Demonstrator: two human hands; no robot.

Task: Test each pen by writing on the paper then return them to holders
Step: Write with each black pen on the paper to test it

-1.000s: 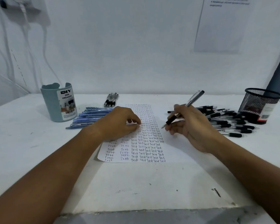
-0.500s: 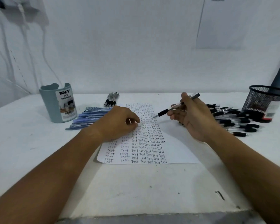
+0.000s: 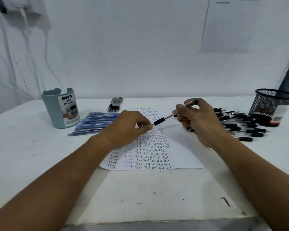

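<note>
Above the paper on the tabletop, the right hand pinches a black-gripped pen by its clear barrel, tip aimed at the left hand, whose curled fingers seem to meet the tip; whether they pinch it I cannot tell. The pen looks light, stiff and smooth; the rubber grip is likely the surest hold.

teal organizer, black mesh holder, blue pens
</note>
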